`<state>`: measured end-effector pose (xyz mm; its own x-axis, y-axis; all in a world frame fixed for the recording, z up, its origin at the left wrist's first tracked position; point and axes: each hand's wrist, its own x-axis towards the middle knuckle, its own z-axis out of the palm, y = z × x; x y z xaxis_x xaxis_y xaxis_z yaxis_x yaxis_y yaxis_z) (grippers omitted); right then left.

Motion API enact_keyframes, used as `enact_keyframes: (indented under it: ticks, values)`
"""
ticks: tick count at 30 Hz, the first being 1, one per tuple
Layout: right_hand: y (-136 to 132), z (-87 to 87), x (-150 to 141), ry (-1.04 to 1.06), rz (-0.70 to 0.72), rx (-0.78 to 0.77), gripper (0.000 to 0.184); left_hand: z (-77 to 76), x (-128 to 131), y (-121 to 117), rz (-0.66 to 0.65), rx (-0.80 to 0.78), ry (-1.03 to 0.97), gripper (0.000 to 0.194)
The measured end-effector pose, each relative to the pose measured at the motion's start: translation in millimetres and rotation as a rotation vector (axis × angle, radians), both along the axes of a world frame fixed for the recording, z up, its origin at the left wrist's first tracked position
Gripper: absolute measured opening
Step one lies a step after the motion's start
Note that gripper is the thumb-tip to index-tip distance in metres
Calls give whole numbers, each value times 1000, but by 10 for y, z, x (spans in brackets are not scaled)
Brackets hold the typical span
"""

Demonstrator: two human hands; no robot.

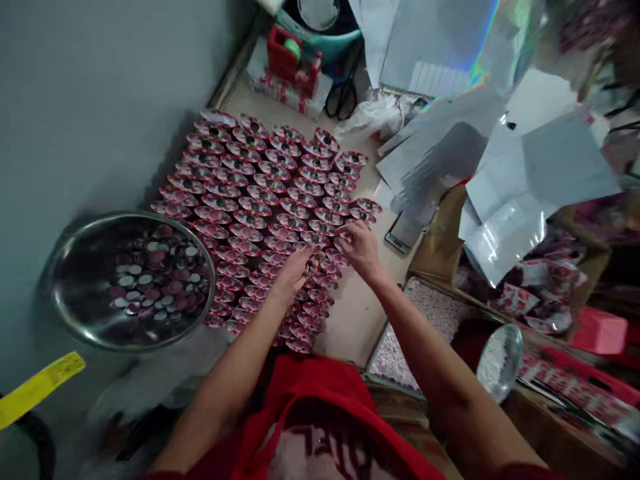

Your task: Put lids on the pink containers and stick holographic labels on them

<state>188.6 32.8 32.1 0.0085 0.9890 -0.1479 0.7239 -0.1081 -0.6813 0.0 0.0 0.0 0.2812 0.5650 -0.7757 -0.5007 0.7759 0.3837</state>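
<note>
your left hand [296, 268] and right hand [357, 245] are just apart over those rows of red-rimmed ovals [263, 195] on the table [345, 320], can't tell if either's pinching one.

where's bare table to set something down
A bare strip of tabletop runs between the red ovals and the tray; a smaller patch lies between the ovals and the white pack. It's crowded among the ovals and the loose sheets.

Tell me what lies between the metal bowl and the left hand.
Rows of red-edged oval pieces lie between the metal bowl and the left hand, in the head view.
</note>
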Motion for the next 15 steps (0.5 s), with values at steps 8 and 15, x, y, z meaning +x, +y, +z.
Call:
enact_keyframes:
  ticks: [8,15]
  values:
    - [-61,-109,-344,81,-28,-95,18,89,105,98,-2,-23,12,44]
    - [577,-202,-382,-448,-24,-329,17,174,-321,340,72,-111,-143,32]
